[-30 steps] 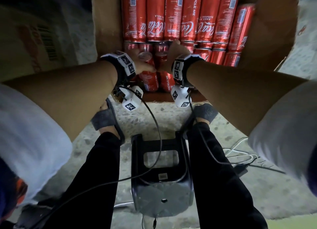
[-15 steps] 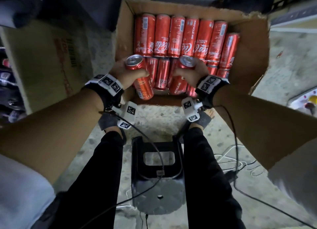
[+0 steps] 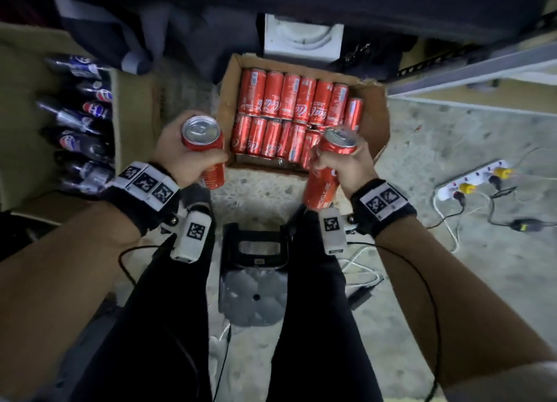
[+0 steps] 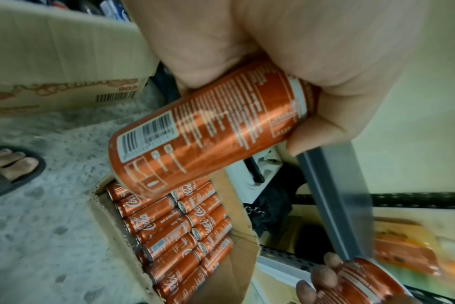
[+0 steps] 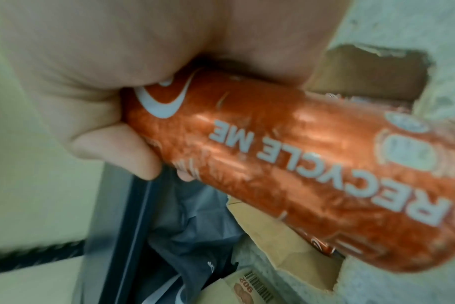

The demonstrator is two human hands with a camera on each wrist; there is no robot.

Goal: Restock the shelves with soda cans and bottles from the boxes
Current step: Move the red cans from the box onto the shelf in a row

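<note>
**On the floor, one red can in each hand above the open box**

On the speckled concrete floor (image 3: 452,136), at 12 o'clock from the person's knees, stands the open cardboard box (image 3: 378,112). Inside it the red cans (image 3: 289,100) lie on their sides in two rows, close together. At 9 o'clock from this box a second carton (image 3: 135,106) holds dark bottles (image 3: 90,109) with blue and red labels; they are blurred, so I cannot read them well. Between the two black trouser legs, at 6 o'clock from the box, stands a black plastic stool (image 3: 253,293). At 3 o'clock, well apart from the box, a white power strip (image 3: 473,181) lies on the floor with yellow plugs and cables.

The left hand (image 3: 177,154) has its fingers curled round a red can (image 3: 208,148), which is lifted clear of the box, at about 8 o'clock from it, its silver top turned toward the head camera. In the left wrist view the barcode side of this can (image 4: 208,131) faces out, and the thumb and fingers wrap its upper part.

The right hand (image 3: 346,166) grips the second can (image 3: 328,166) near its top, at about 5 o'clock from the box; the can is tilted, with its bottom end toward the person. The right wrist view shows the words "RECYCLE ME" on it (image 5: 299,164).
</note>
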